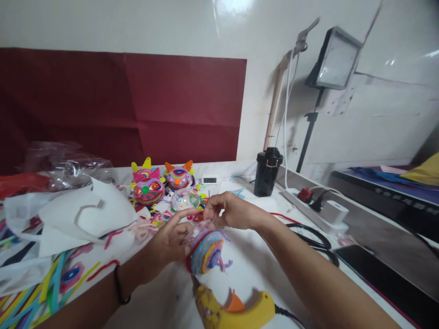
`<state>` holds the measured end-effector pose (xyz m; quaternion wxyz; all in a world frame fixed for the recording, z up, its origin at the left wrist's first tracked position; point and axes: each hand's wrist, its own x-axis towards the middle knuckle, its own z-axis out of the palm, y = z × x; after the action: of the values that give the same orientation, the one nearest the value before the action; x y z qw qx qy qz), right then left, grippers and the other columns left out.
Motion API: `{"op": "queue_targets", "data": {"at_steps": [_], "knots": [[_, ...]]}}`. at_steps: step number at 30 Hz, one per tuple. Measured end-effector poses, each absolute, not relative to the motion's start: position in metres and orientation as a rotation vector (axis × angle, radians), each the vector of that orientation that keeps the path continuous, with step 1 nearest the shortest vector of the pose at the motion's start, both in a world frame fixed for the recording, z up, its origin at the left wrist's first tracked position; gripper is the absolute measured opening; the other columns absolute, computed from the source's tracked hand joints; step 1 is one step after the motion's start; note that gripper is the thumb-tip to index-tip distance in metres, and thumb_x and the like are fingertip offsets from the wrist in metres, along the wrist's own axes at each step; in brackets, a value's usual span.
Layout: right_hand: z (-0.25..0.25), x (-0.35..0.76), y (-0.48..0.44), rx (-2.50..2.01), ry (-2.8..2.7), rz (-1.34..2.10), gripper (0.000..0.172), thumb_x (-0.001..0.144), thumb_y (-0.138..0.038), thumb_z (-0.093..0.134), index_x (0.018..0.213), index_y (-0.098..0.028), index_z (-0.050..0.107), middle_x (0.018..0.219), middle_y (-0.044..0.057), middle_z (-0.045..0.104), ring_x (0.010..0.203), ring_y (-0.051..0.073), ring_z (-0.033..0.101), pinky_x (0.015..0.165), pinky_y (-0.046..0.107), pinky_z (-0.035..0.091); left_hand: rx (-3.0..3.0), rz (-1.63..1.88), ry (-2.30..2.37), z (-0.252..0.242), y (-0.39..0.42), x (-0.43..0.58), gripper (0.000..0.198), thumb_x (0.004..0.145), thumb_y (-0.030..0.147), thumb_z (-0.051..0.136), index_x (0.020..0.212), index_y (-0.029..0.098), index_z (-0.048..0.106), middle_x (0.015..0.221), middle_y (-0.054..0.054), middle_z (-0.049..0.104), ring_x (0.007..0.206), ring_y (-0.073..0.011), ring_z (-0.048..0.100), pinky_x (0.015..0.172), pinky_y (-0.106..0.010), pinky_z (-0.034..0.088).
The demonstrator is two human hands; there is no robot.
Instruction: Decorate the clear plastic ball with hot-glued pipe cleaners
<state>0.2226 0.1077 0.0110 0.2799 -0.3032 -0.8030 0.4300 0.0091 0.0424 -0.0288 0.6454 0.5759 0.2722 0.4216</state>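
Note:
My left hand (171, 240) is closed around the side of a clear ball (206, 253) partly wrapped in striped pipe cleaners of blue, yellow, pink and red. A few purple pipe-cleaner ends stick out from its right side. Above the ball's bare top, my right hand (231, 210) has its thumb and fingers pinched together; whatever lies between them is too small to make out. Just below the ball, a yellow glue gun (240, 315) with an orange trigger lies on the white table, its nozzle pointing up towards the ball.
Behind my hands stand decorated balls with ears (149, 189) and a clear ball (185, 199). Pipe cleaners (51, 285) and white sheets (87, 214) cover the left. A small clock (209, 180), black cup (268, 171), power strip (315, 212) and phone (387, 283) are further right.

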Motion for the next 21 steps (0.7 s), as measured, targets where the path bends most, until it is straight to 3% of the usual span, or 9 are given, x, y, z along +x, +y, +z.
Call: {"op": "queue_targets", "data": {"at_steps": [6, 10, 21], "knots": [[0.016, 0.225, 0.104, -0.752, -2.159, 1.276, 0.034, 0.062, -0.004, 0.073, 0.094, -0.015, 0.066, 0.083, 0.001, 0.064, 0.081, 0.016, 0.06, 0.072, 0.028, 0.048, 1.308, 0.953, 0.616, -0.031, 0.042, 0.01, 0.058, 0.075, 0.015, 0.073, 0.125, 0.032, 0.051, 0.086, 0.001, 0.062, 0.076, -0.0126, 0.06, 0.063, -0.021, 0.044], [0.012, 0.224, 0.105, -0.688, -2.134, 1.486, 0.038, 0.069, 0.001, 0.063, 0.104, -0.015, 0.061, 0.084, 0.001, 0.065, 0.083, 0.015, 0.063, 0.077, 0.03, 0.049, 1.309, 0.95, 0.594, -0.034, 0.043, 0.008, 0.059, 0.076, 0.016, 0.072, 0.128, 0.032, 0.049, 0.089, 0.0, 0.061, 0.079, -0.0144, 0.06, 0.065, -0.023, 0.045], [0.006, 0.228, 0.104, -0.613, -1.907, 1.855, 0.042, 0.062, 0.003, 0.066, 0.096, -0.018, 0.052, 0.076, -0.006, 0.057, 0.069, 0.01, 0.058, 0.064, 0.02, 0.042, 1.288, 0.965, 0.683, -0.033, 0.041, 0.013, 0.062, 0.068, 0.018, 0.076, 0.125, 0.027, 0.052, 0.081, 0.002, 0.057, 0.074, -0.014, 0.055, 0.064, -0.024, 0.039]]}}
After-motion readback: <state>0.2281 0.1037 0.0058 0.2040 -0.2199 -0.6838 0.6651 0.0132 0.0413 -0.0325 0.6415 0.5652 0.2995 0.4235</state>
